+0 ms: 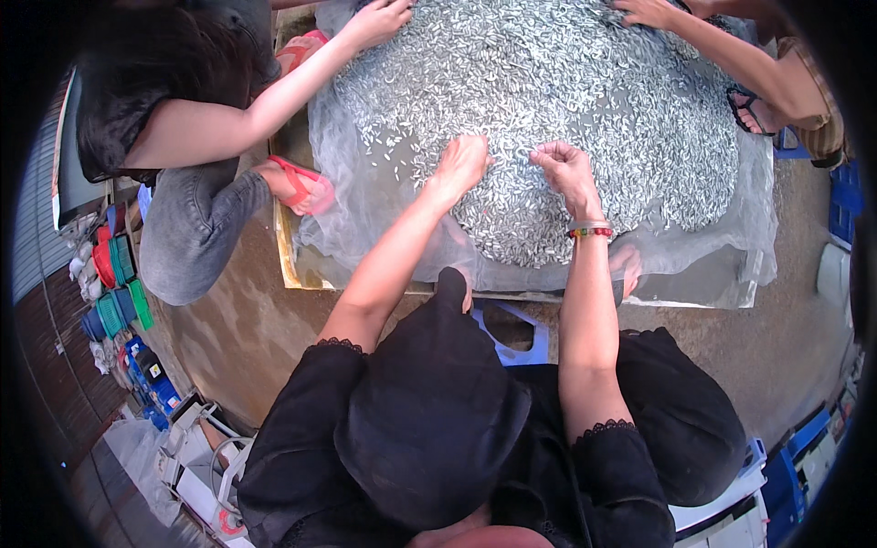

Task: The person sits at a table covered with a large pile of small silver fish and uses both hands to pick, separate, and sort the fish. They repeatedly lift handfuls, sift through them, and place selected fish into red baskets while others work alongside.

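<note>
A broad heap of small silvery fish (539,100) is spread on a thin whitish mesh sheet (333,164) over a low platform. My left hand (464,164) is over the near part of the heap, its fingers curled and pressed together. To its right, my right hand (568,173) has thumb and fingertips drawn into a pinch just above the fish. Whatever sits in either set of fingertips is too small or hidden to make out. A beaded bracelet (590,232) circles my right wrist.
At far left a co-worker's hand (382,20) touches the heap; another person's hand (645,11) rests at its far right. A red flip-flop (300,185) stands on the platform's left edge. Between my arms is a blue plastic stool (513,336). Crates (117,310) line the left side.
</note>
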`<action>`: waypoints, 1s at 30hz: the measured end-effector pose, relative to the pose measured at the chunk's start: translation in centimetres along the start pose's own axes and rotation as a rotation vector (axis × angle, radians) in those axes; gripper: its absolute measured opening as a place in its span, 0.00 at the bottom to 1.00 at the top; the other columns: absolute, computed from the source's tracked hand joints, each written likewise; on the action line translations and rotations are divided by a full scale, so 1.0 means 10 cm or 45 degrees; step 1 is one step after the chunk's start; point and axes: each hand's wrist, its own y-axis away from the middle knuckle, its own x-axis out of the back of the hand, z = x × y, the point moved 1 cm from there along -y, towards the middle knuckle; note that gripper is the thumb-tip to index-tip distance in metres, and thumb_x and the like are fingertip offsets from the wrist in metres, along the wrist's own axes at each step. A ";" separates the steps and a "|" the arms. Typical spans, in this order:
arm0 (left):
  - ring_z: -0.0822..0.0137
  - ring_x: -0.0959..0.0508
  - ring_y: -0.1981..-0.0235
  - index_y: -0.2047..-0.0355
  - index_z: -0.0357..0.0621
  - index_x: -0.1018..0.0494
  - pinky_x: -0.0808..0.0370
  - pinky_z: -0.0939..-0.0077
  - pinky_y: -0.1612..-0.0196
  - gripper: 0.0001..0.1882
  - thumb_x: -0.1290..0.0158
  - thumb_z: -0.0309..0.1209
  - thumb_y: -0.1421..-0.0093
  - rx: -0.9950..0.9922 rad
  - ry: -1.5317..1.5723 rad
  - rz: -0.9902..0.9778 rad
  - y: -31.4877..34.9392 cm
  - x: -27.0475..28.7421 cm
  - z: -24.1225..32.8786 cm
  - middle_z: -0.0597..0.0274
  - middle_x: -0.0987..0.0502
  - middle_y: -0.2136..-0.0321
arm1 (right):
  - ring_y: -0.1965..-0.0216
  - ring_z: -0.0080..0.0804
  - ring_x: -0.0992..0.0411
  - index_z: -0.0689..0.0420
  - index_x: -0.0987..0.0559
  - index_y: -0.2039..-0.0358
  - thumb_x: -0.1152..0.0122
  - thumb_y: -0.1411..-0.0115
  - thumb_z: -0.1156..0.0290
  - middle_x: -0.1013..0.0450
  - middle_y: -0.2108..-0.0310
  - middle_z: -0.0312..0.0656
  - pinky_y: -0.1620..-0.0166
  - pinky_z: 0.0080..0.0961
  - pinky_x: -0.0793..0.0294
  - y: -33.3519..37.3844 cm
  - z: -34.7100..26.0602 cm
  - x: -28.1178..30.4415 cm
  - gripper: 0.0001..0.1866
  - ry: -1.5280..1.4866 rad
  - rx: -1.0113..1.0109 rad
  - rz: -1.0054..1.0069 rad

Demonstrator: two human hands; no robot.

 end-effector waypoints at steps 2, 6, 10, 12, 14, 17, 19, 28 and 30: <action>0.46 0.24 0.69 0.73 0.33 0.28 0.29 0.59 0.64 0.12 0.43 0.32 0.50 -0.033 0.008 0.045 0.11 0.05 0.03 0.40 0.26 0.76 | 0.84 0.12 0.41 0.59 0.23 0.73 0.35 0.50 0.69 0.27 0.79 0.33 0.81 0.12 0.44 0.01 0.02 -0.01 0.08 -0.047 0.016 0.002; 0.71 0.31 0.84 0.73 0.39 0.30 0.36 0.77 0.83 0.08 0.45 0.31 0.46 0.332 1.237 -0.334 0.24 0.52 0.22 0.64 0.31 0.85 | 0.85 0.12 0.41 0.59 0.24 0.72 0.38 0.47 0.69 0.27 0.79 0.33 0.84 0.11 0.48 0.07 -0.01 0.02 0.07 -0.314 0.032 -0.064; 0.72 0.32 0.71 0.75 0.43 0.34 0.38 0.86 0.81 0.04 0.50 0.21 0.50 -0.191 2.573 -0.479 0.33 0.86 0.36 0.61 0.33 0.70 | 0.83 0.15 0.38 0.56 0.25 0.72 0.44 0.45 0.68 0.27 0.75 0.38 0.85 0.11 0.48 0.16 -0.07 0.22 0.05 -0.722 0.160 -0.182; 0.68 0.32 0.67 0.73 0.43 0.35 0.36 0.87 0.80 0.06 0.52 0.19 0.52 -0.215 2.659 -0.472 0.30 0.83 0.39 0.58 0.34 0.67 | 0.75 0.20 0.33 0.55 0.30 0.75 0.49 0.46 0.67 0.27 0.68 0.46 0.83 0.09 0.42 0.28 -0.19 0.41 0.06 -1.005 0.212 -0.029; 0.67 0.33 0.66 0.71 0.42 0.36 0.35 0.87 0.79 0.08 0.53 0.18 0.53 -0.247 2.663 -0.503 0.23 0.78 0.43 0.56 0.34 0.65 | 0.76 0.20 0.35 0.54 0.33 0.75 0.51 0.47 0.68 0.28 0.70 0.45 0.83 0.10 0.43 0.29 -0.24 0.71 0.05 -1.093 0.421 -0.134; 0.71 0.33 0.73 0.67 0.41 0.36 0.38 0.90 0.82 0.11 0.51 0.21 0.51 -0.196 2.514 -0.526 0.18 0.73 0.54 0.60 0.33 0.69 | 0.81 0.20 0.41 0.54 0.33 0.74 0.51 0.46 0.69 0.34 0.78 0.38 0.85 0.10 0.47 0.36 -0.34 0.97 0.04 -0.953 0.549 -0.064; 0.73 0.36 0.76 0.67 0.41 0.36 0.39 0.92 0.84 0.09 0.49 0.24 0.49 -0.044 2.344 -0.567 0.08 0.70 0.62 0.65 0.38 0.75 | 0.80 0.19 0.41 0.54 0.32 0.73 0.49 0.44 0.71 0.35 0.78 0.37 0.85 0.10 0.47 0.35 -0.34 1.06 0.03 -1.069 0.499 -0.085; 0.57 0.24 0.66 0.69 0.41 0.26 0.28 0.59 0.63 0.10 0.53 0.31 0.48 -0.611 -0.255 -0.269 -0.72 -0.54 0.76 0.54 0.25 0.71 | 0.53 0.33 0.37 0.63 0.42 0.42 0.52 0.42 0.82 0.40 0.48 0.50 0.60 0.16 0.31 0.25 0.07 0.93 0.27 -1.789 0.307 -0.050; 0.51 0.25 0.64 0.73 0.43 0.26 0.30 0.49 0.62 0.09 0.56 0.30 0.49 -0.878 -0.331 0.266 -0.65 -0.79 0.69 0.53 0.25 0.72 | 0.40 0.38 0.47 0.63 0.44 0.41 0.58 0.44 0.86 0.48 0.40 0.51 0.44 0.26 0.36 0.36 -0.07 0.92 0.28 -1.592 0.323 0.194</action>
